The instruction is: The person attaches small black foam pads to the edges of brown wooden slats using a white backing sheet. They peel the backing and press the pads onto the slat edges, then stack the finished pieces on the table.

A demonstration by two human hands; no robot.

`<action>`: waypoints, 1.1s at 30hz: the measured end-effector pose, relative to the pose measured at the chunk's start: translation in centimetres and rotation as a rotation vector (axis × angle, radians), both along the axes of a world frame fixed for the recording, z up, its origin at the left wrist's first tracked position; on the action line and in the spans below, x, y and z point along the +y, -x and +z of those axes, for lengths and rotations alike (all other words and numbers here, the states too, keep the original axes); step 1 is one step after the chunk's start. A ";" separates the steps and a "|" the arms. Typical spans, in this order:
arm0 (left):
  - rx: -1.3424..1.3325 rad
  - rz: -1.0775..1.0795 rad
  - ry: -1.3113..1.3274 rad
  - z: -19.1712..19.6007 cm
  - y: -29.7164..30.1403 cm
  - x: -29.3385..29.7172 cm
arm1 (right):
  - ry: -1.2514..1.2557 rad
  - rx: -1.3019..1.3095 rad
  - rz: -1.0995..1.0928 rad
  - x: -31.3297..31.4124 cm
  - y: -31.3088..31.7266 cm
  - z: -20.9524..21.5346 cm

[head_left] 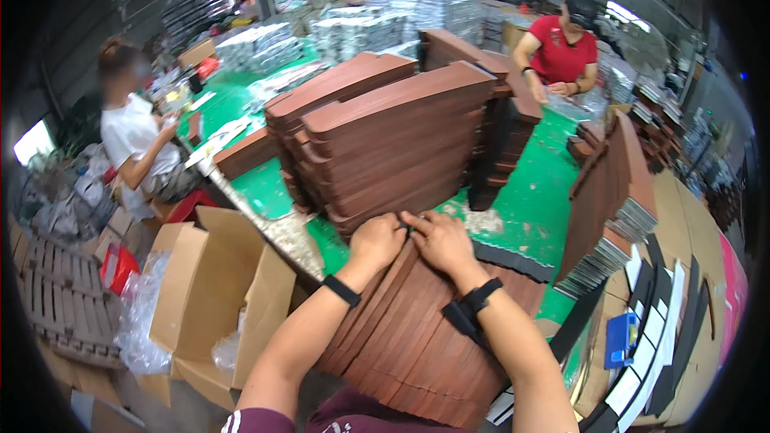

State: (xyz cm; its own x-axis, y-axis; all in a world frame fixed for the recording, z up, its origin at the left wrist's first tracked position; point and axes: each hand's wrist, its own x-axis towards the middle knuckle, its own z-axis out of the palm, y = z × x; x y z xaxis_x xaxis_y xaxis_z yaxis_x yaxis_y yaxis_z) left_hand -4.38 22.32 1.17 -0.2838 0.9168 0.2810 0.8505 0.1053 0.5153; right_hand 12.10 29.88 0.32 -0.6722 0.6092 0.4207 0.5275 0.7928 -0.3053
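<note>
Your left hand (375, 242) and right hand (441, 242) meet at the far edge of the fanned stack of brown flat pieces (417, 337) lying in front of you on the green worktop (529, 192). The fingertips of both hands pinch together at something small and dark between them; it is too small to make out, so your grip reads as closed on the top edge of the stack, not on a single lifted piece. By my reading, you are squaring or separating the top pieces. The next move calls for a clean hold on one piece only, since the layers overlap tightly. Just beyond your hands stands a tall pile of brown folded pieces (393, 144), and an open cardboard box (212, 289) sits at your left.
</note>
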 end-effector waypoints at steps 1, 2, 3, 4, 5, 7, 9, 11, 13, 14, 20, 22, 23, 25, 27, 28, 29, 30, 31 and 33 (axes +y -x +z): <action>0.011 -0.011 0.020 0.3 0.0 0.1 | 0.013 0.014 0.009 0.1 -0.1 -0.2; 0.003 -0.004 0.036 -0.1 0.4 -0.2 | -0.013 -0.016 0.009 -0.5 0.3 -0.2; 0.003 0.002 0.043 -0.2 1.0 -0.4 | -0.046 -0.040 0.009 -0.9 0.9 0.1; -0.028 0.015 0.066 0.2 1.0 -0.5 | -0.071 -0.035 0.021 -0.8 0.8 0.1; -0.056 0.040 0.100 0.5 1.0 -0.6 | -0.087 -0.028 0.046 -0.7 0.6 0.0; -0.047 0.013 0.039 0.0 1.0 -0.3 | -0.060 -0.037 0.039 -0.3 0.4 0.2; -0.041 0.008 0.041 -0.3 1.0 0.0 | -0.016 -0.080 0.025 -0.3 0.5 0.4; -0.027 0.011 0.092 -0.1 1.2 0.1 | -0.013 -0.077 0.029 -0.3 0.5 0.3; 0.010 -0.024 0.199 0.8 1.4 0.0 | 0.008 -0.069 0.036 -0.4 0.4 0.2; 0.026 -0.042 0.253 1.4 1.4 -0.2 | 0.015 -0.071 0.035 -0.5 0.4 0.1; -0.053 -0.234 0.163 8.5 -0.4 -5.7 | 0.061 -0.128 0.012 -0.3 0.8 -0.5; -0.073 -0.467 0.058 11.3 -0.7 -9.0 | 0.009 -0.145 -0.001 0.1 0.7 -0.9; -0.110 -0.513 0.080 13.2 -0.5 -12.0 | 0.031 -0.095 0.063 -0.5 1.3 -0.3; -0.117 -0.706 0.064 14.4 0.5 -16.4 | 0.094 -0.143 0.057 -0.6 1.9 0.4; -0.218 -0.816 0.176 15.0 1.3 -19.8 | 0.137 -0.242 0.036 0.5 1.0 0.5; -0.234 -0.821 0.224 14.7 1.5 -20.5 | 0.191 -0.295 0.034 1.1 0.3 0.2; -0.208 -0.763 0.191 13.4 2.3 -21.9 | 0.226 -0.356 0.037 1.0 0.0 0.9; -0.246 -0.672 0.168 12.0 2.8 -23.2 | 0.187 -0.360 0.018 0.8 -0.8 1.5; -0.277 -0.555 0.148 10.8 3.3 -25.1 | 0.147 -0.357 0.026 0.0 -0.6 2.3; -0.290 -0.345 0.042 8.5 3.6 -28.7 | 0.151 -0.319 0.053 -1.4 0.1 4.5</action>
